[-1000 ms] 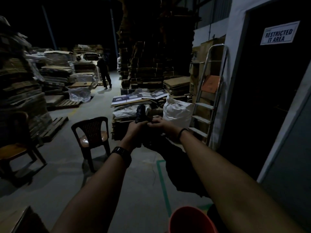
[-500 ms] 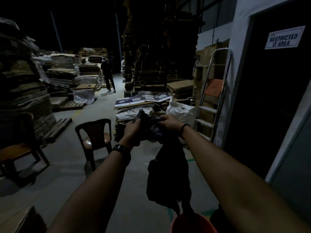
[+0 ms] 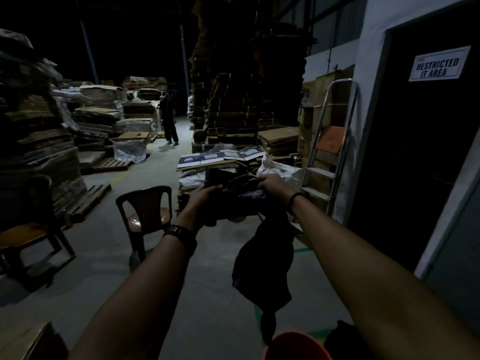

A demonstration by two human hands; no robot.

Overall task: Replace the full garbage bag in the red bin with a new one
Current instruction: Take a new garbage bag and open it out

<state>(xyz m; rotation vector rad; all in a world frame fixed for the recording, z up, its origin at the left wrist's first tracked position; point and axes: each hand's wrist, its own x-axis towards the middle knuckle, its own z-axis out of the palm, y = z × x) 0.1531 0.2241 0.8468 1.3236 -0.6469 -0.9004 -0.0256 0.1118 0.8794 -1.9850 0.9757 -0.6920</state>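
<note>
Both arms reach forward at chest height, and between them hangs the new black garbage bag (image 3: 262, 268), its gathered top stretched from one hand to the other and its crumpled body dangling toward the red bin (image 3: 296, 346), whose rim just shows at the bottom edge of the view. The left hand (image 3: 201, 201) grips one side of the bag's top with its fingers curled over the plastic; the right hand (image 3: 272, 184) grips the other side, fingers clamped on the film, though the dim light hides exactly how each finger lies. A dark mass (image 3: 345, 341) sits just beside the bin on the right, possibly the full bag already taken out, but it is too dark to be sure. The step in hand looks like finding and spreading the bag's mouth. The main risk is the thin layers sticking together, so that pulling harder stretches or tears the film instead of opening it. The poor light adds to this: the sealed end could be mistaken for the mouth. The trailing tail could also catch under the bin rim or bunch up, leaving the liner twisted inside. A plastic chair (image 3: 145, 206) stands near on the left, a stepladder (image 3: 330, 141) against the wall on the right, and another person (image 3: 168, 120) stands well apart down the aisle.
</note>
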